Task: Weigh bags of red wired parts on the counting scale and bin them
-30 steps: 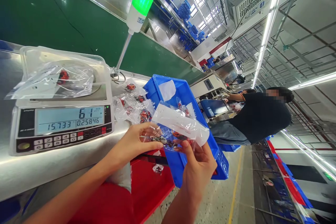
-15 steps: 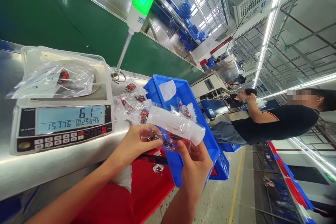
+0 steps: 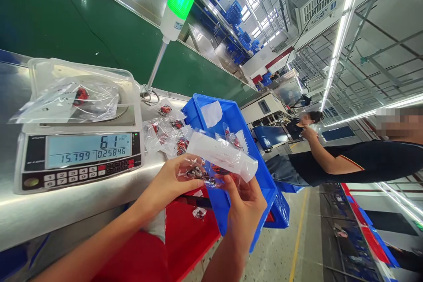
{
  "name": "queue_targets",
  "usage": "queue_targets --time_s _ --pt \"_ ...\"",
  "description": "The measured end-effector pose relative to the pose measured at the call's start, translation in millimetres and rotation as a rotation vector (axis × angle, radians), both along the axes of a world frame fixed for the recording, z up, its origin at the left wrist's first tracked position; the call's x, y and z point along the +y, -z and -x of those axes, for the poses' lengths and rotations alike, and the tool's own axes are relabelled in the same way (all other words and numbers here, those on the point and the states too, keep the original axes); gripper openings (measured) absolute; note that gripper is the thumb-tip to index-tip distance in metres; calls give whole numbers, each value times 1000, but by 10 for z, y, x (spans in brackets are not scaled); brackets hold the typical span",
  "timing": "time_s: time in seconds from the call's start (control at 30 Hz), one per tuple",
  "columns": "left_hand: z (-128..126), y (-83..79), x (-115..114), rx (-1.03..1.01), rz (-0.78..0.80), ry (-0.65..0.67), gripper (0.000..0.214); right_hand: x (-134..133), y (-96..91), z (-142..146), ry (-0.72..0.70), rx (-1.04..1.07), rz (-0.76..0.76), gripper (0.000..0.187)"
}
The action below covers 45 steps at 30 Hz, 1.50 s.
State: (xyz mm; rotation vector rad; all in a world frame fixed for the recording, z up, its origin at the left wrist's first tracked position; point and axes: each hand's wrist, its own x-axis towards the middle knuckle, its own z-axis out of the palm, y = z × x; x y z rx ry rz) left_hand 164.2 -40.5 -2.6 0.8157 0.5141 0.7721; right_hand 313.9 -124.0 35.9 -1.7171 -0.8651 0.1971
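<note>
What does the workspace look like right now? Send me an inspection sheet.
Surface: metal bench bearing a scale reading 61, with a bag on its pan.
Items: clear bag containing small dark and red-orange parts, near a blue crate.
Clutter: bagged parts piled beside the scale; small bag in the red tray.
Hands: left hand and right hand both grip the clear bag.
Cables: looped cable by the signal light's base; dark line on the green surface, perhaps another.
Surroundings: signal light lit green; co-worker nearby.
</note>
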Motion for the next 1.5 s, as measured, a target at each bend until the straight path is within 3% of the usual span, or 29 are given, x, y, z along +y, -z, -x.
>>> queue_targets --time_s 0.23,0.5,0.77,1.03,1.5 --pt "-8 53 -90 -32 16 -18 32 11 -54 1 -5 40 -48 56" --pt "43 -120 -64 28 -21 -9 29 0 -53 23 4 33 -26 59" --pt "-29 -12 -119 20 5 -73 26 2 3 -38 -19 35 -31 62" --pt "-12 -105 -154 47 -10 -65 24 -1 18 -40 18 42 -23 63" --pt "17 -99 -150 3 68 -56 23 11 52 -17 -23 38 7 54"
